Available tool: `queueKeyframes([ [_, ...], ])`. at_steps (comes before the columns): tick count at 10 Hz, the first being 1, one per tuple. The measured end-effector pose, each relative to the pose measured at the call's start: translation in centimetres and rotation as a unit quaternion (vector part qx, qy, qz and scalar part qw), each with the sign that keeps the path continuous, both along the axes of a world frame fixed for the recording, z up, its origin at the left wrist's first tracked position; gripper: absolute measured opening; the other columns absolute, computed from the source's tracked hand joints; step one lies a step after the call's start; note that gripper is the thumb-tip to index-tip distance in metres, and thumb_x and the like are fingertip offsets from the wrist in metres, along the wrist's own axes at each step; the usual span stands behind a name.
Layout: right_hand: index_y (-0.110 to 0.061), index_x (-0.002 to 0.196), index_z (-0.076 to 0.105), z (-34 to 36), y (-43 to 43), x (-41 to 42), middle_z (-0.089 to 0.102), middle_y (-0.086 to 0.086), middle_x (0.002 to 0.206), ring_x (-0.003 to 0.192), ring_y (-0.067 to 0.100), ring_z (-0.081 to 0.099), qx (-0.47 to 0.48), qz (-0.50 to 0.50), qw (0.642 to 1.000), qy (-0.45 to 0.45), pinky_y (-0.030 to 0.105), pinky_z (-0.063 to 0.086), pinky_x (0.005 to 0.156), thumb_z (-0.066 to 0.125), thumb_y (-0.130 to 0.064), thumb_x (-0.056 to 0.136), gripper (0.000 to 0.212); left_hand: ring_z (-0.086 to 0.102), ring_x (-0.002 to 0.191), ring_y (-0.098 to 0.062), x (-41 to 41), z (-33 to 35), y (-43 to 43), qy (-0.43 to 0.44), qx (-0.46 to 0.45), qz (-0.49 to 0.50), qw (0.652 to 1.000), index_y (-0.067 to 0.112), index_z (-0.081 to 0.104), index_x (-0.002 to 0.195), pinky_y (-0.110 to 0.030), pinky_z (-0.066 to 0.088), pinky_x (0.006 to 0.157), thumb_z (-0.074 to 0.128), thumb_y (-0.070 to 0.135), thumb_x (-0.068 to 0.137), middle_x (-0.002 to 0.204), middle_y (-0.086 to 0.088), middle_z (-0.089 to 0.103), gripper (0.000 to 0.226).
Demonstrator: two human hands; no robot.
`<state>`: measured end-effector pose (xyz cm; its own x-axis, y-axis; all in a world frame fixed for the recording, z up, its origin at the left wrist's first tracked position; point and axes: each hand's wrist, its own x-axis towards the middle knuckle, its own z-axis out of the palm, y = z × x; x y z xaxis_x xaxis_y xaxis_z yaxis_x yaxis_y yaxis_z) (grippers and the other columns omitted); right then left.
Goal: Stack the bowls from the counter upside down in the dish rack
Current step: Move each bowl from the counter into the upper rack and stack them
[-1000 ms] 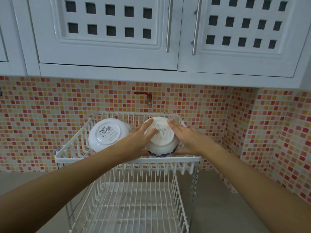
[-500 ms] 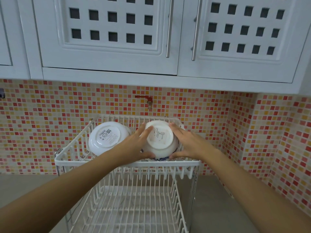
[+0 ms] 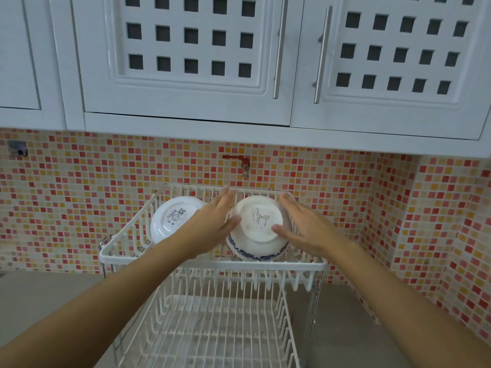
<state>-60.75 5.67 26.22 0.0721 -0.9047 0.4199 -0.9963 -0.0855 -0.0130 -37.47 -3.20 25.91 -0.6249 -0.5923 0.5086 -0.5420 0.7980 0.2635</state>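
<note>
A white bowl with a blue patterned rim point(image 3: 259, 221) lies upside down and tilted toward me in the upper tier of the white wire dish rack point(image 3: 119, 258), on the right. My left hand point(image 3: 212, 221) clasps its left side and my right hand point(image 3: 305, 227) its right side, with both thumbs on the base ring and the fingers stretched along the walls. A second plain white bowl point(image 3: 170, 219) leans upside down at the tier's left, partly hidden by my left wrist.
The rack's lower tier point(image 3: 212, 335) holds no dishes. A grey counter point(image 3: 39, 296) runs on both sides. White wall cabinets point(image 3: 186, 62) hang close overhead. A small red valve point(image 3: 243, 163) sticks out of the mosaic wall just behind the rack.
My fingers have slid off the top of the bowl's base to its sides, leaving the base uncovered. The bowl sits slightly deeper in the tier. The left bowl has not moved.
</note>
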Motion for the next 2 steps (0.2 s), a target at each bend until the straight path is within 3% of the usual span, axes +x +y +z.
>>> queueKeyframes([
  [2,-0.018,0.15,0.014,1.4,0.1,4.4,0.009,-0.002,0.159,0.145,0.015,0.013,-0.053,-0.017,0.997,-0.045,0.038,0.014,0.116,0.02,-0.061,0.093,0.071,0.027,0.14,-0.026,2.2,2.1,1.1,0.029,-0.003,0.032,0.999,0.015,0.018,0.147,-0.04,0.027,0.111,0.028,0.04,0.098,0.155,-0.008,0.022,0.056],
])
